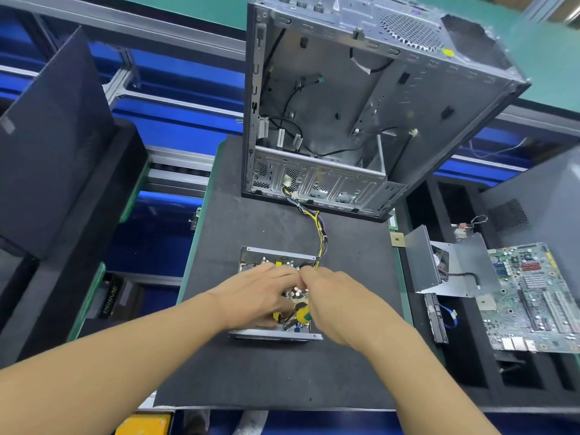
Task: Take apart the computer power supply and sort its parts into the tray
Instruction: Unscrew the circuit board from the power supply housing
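Matt black mat (251, 221), bare-metal case (339, 98)

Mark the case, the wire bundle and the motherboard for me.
case (332, 98): head view, bare inner panel.
wire bundle (322, 237): head view, mid-run below the case.
motherboard (530, 301): head view, middle of the board.

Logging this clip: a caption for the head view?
Left hand and right hand reach into the open power supply, its cables trailing to the computer case.
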`<state>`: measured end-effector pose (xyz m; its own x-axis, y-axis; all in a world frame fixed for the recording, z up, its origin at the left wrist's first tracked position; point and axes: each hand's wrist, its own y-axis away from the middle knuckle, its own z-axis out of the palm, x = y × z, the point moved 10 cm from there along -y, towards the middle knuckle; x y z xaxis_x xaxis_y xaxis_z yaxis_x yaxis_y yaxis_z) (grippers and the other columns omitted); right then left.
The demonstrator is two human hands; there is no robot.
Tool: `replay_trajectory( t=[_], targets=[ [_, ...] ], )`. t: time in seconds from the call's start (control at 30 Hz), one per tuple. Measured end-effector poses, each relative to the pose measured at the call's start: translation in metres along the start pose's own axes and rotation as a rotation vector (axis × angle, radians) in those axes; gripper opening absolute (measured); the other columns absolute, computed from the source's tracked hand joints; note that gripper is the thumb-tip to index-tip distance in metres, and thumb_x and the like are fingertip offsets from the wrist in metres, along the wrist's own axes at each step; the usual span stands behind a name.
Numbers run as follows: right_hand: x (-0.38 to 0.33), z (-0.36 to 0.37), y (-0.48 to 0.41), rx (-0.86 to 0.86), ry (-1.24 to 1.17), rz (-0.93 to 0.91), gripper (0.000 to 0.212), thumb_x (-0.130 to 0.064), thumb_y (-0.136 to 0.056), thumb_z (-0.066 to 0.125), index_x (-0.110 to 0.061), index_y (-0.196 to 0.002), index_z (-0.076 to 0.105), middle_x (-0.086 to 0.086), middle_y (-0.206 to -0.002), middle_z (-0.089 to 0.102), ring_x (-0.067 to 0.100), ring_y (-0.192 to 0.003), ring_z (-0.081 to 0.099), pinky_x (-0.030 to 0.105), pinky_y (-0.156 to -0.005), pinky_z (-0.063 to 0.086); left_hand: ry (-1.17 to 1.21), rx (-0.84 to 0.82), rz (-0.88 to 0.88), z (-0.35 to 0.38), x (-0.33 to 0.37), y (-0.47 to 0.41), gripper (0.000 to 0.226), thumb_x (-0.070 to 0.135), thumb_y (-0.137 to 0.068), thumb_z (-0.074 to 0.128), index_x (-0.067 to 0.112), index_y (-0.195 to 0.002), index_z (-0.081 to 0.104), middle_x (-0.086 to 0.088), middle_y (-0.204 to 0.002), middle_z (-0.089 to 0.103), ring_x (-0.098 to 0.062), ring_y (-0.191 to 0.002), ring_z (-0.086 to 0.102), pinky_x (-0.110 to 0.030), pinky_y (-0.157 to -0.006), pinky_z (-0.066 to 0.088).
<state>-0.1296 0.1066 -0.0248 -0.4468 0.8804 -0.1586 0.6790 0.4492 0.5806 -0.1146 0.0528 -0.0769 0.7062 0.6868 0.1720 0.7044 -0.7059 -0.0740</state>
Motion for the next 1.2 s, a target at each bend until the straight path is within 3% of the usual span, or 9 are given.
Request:
replay_trajectory(
  t=[0.17,0.37,0.5,0.7,0.77,0.87,1.03,1.13,1.2],
  targets=[
    [-0.010,0.003,0.001,-0.099,-0.054,-0.091,0.038,-0.004,-0.090,0.046,-0.026,-0.121,0.042,-0.002,-0.118,0.042,0.020,-0.111,0.033,0.032,-0.073,0.033,0.030,0.051,-0.017,0.000,0.001,0.002,0.032,0.042,-0.068,0.086,0.027,-0.078,0.059,0.005,-0.098,0.051,-0.018,-0.096,0.047,-0.030,-0.071,0.043],
    [-0.006,0.003,0.005,-0.082,-0.064,0.017,0.019,-0.018,-0.098,0.040,-0.017,-0.117,0.038,0.003,-0.119,0.039,0.024,-0.096,0.037,0.036,-0.073,0.032,0.005,0.024,-0.063,0.010,-0.002,0.004,0.020,0.044,-0.078,0.078,0.034,-0.089,0.064,0.007,-0.120,0.042,-0.015,-0.108,0.044,-0.028,-0.076,0.037],
    [0.001,0.007,0.006,-0.070,0.007,0.087,0.022,-0.012,-0.099,0.042,-0.012,-0.121,0.037,0.009,-0.113,0.040,0.032,-0.084,0.048,0.038,-0.067,0.038,0.019,0.021,-0.064,0.011,-0.002,0.005,0.014,0.040,-0.081,0.073,0.033,-0.086,0.062,0.011,-0.126,0.039,-0.013,-0.114,0.044,-0.025,-0.081,0.034],
    [0.001,0.000,0.006,0.060,-0.057,0.121,0.025,-0.009,-0.099,0.050,-0.014,-0.117,0.034,0.008,-0.111,0.045,0.035,-0.091,0.056,0.037,-0.067,0.038,0.024,0.003,-0.064,0.019,-0.004,0.004,0.013,0.043,-0.084,0.068,0.038,-0.094,0.062,0.013,-0.131,0.048,-0.013,-0.118,0.047,-0.025,-0.083,0.034],
    [-0.002,0.002,0.007,0.065,-0.040,0.114,0.027,-0.007,-0.098,0.051,-0.012,-0.119,0.035,0.008,-0.115,0.045,0.035,-0.097,0.059,0.035,-0.064,0.036,0.038,0.019,-0.056,0.019,-0.004,0.004,0.014,0.044,-0.085,0.068,0.039,-0.097,0.062,0.011,-0.132,0.049,-0.014,-0.119,0.048,-0.026,-0.082,0.037],
    [-0.012,0.005,0.010,0.038,-0.027,0.032,0.029,0.001,-0.095,0.049,-0.012,-0.118,0.036,0.007,-0.106,0.035,0.031,-0.084,0.050,0.030,-0.049,0.023,0.080,0.057,-0.057,0.018,-0.004,0.003,0.020,0.042,-0.082,0.073,0.037,-0.097,0.061,0.011,-0.129,0.049,-0.015,-0.119,0.050,-0.029,-0.083,0.044],
    [-0.012,0.005,0.012,-0.028,-0.045,-0.038,0.040,0.002,-0.093,0.049,-0.010,-0.130,0.039,0.005,-0.108,0.032,0.024,-0.091,0.036,0.037,-0.070,0.032,0.074,0.057,-0.040,0.020,-0.004,0.002,0.017,0.044,-0.085,0.070,0.038,-0.098,0.061,0.009,-0.127,0.055,-0.018,-0.122,0.051,-0.034,-0.084,0.049],
    [-0.014,0.008,0.014,-0.069,0.005,-0.091,0.044,0.004,-0.090,0.049,-0.011,-0.130,0.040,0.006,-0.121,0.038,0.024,-0.093,0.034,0.038,-0.072,0.035,0.050,0.028,-0.059,0.025,-0.007,0.003,0.014,0.045,-0.090,0.062,0.039,-0.102,0.061,0.010,-0.131,0.054,-0.017,-0.126,0.047,-0.034,-0.090,0.045],
    [-0.014,0.011,0.013,-0.091,0.027,-0.107,0.042,0.006,-0.088,0.049,-0.011,-0.126,0.042,0.005,-0.119,0.038,0.025,-0.093,0.035,0.039,-0.072,0.037,0.042,0.011,-0.068,0.027,-0.008,0.003,0.015,0.045,-0.093,0.056,0.039,-0.106,0.059,0.010,-0.135,0.051,-0.016,-0.129,0.045,-0.034,-0.092,0.043]
  ],
)
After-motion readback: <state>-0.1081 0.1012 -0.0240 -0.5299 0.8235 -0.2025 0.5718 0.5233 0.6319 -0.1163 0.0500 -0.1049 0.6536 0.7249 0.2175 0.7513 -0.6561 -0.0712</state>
